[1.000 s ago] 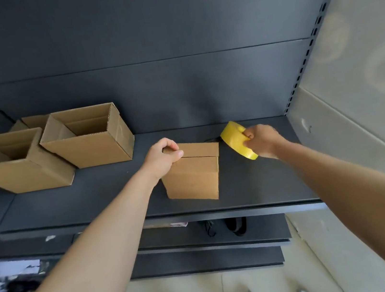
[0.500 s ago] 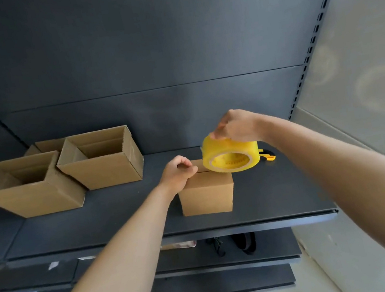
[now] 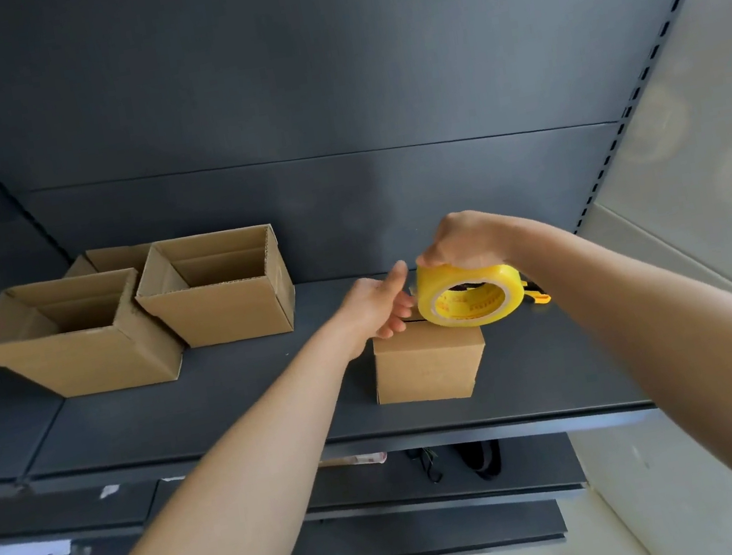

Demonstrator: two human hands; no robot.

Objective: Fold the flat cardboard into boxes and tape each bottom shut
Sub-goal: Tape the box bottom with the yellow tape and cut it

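The left hand point(image 3: 378, 306) had uncurled from its fist, fingers loose beside the tape point(image 3: 470, 296), which the right hand point(image 3: 459, 241) gripped from above over the box point(image 3: 428, 365). The box sat near the shelf's point(image 3: 230, 404) front edge, with bare shelf stretching left to the open boxes point(image 3: 77, 342).

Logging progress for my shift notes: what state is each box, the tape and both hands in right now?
Small brown cardboard box: flaps closed, standing on the dark shelf.
Yellow tape roll: held over that box's top.
Right hand: grips the roll from above.
Left hand: open, fingers by the roll.
Three larger brown cardboard boxes: upright, tops open.
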